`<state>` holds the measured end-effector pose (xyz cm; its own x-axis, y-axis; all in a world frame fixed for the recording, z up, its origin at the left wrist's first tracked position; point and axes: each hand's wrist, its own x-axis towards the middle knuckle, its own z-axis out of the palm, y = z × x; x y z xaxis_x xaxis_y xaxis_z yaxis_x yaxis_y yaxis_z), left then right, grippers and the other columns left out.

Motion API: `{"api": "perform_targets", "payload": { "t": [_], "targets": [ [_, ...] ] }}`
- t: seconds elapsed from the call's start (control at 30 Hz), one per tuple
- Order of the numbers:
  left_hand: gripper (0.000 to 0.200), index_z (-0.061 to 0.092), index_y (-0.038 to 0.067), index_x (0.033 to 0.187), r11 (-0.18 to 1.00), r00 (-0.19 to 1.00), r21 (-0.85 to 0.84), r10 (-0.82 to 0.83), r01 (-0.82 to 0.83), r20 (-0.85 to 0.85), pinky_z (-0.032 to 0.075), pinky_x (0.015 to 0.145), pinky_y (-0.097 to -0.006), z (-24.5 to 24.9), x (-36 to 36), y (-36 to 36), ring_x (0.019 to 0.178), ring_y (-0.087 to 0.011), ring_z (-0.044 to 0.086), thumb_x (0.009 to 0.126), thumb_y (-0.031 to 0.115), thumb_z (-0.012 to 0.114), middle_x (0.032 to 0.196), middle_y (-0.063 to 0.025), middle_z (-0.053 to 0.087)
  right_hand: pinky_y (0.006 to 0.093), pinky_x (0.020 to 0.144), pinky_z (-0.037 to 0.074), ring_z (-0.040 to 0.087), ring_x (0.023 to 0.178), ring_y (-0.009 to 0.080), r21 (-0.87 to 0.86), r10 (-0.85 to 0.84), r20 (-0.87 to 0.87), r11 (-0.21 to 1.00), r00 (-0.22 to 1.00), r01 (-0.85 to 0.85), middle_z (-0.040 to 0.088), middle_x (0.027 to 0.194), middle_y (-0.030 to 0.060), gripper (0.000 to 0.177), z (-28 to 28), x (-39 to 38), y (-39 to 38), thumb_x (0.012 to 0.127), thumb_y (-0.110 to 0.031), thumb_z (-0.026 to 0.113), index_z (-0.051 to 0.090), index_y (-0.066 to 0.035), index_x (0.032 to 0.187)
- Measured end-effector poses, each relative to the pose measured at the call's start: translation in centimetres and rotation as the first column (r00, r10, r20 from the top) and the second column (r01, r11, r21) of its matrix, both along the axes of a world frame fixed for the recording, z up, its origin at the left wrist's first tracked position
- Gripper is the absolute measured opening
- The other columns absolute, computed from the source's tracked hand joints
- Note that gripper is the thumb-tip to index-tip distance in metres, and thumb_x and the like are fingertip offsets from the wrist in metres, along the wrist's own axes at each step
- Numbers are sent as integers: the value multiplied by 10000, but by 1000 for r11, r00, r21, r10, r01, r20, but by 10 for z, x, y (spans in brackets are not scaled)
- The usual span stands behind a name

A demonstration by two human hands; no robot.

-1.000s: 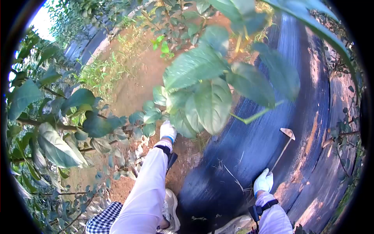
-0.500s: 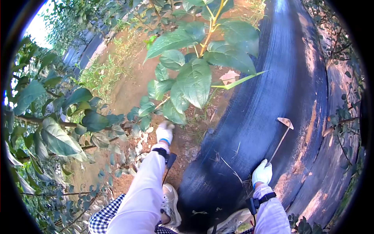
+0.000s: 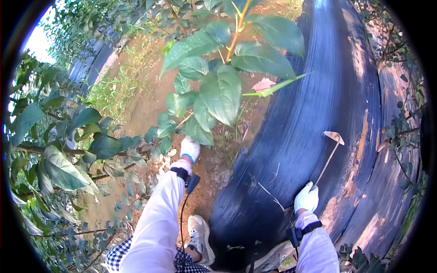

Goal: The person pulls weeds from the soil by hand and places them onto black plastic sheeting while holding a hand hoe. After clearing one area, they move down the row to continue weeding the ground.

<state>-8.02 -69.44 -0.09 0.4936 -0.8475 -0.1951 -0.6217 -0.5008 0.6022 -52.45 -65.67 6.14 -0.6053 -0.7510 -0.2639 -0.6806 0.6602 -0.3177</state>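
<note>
Head view: left hand [image 3: 190,149] reaches under the leaves [image 3: 221,91] by the sheet's [image 3: 309,113] left edge, fingers hidden, so I can't tell its grip. Right hand [image 3: 306,198] clasps the hoe [image 3: 327,161], blade resting on the sheet. Looks like hand-weeding; next calls for a low, firm grasp.

My right hand [image 3: 306,198], gloved, grips a hand hoe [image 3: 328,159], its blade pointing to one o'clock over the black mulch sheet [image 3: 309,100]. My left hand [image 3: 190,149] (fingers hidden) touches the leafy branch [image 3: 221,91] at eleven o'clock.
</note>
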Motion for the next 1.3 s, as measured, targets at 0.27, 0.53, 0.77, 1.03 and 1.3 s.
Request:
{"api": "perform_targets", "payload": {
  "t": [0.27, 0.53, 0.77, 1.03, 1.3],
  "targets": [
    [260, 637, 75, 1052, 962, 961, -11, -273, 274, 42, 489, 817, -355, -27, -49, -32, 872, -259, 621, 795, 108, 658, 959, -106, 648, 478, 752, 503, 651, 841, 418, 27, 13, -44, 1000, 999, -12, 671, 903, 248, 452, 3, 1, -2, 963, -388, 401, 616, 7, 1002],
    [383, 647, 173, 1119, 779, 764, 182, -625, 600, 160, 458, 934, -376, 4, -91, -8, 1044, -346, 576, 744, 183, 723, 980, -157, 619, 469, 765, 503, 655, 855, 407, 35, -10, -38, 999, 999, 11, 676, 916, 238, 453, 2, 3, -5, 957, -396, 408, 619, 2, 1006],
    [252, 657, 46, 1042, 994, 969, -97, -76, 55, -235, 495, 869, -342, 6, -58, 10, 899, -268, 638, 794, 72, 691, 975, -142, 669, 473, 766, 502, 654, 845, 412, -14, 1, -20, 1000, 1000, -1, 676, 908, 236, 457, 1, 1, -3, 955, -401, 411, 620, 3, 996],
    [208, 640, 107, 1022, 765, 727, 206, -644, 610, 239, 478, 880, -387, -10, -78, 28, 1014, -332, 578, 821, 139, 596, 1008, -138, 590, 482, 771, 496, 645, 874, 419, 3, 24, -82, 1000, 996, -24, 669, 919, 245, 481, -1, 3, 0, 963, -417, 391, 619, 2, 1026],
    [237, 656, 90, 1004, 867, 853, -27, -483, 497, 196, 469, 873, -434, 10, -98, 47, 1004, -361, 586, 797, 205, 668, 1009, -182, 605, 460, 796, 501, 644, 912, 412, -12, 40, 18, 999, 999, -40, 660, 998, 259, 508, -14, -5, 3, 976, -395, 387, 586, 52, 1114]
  ]
}}
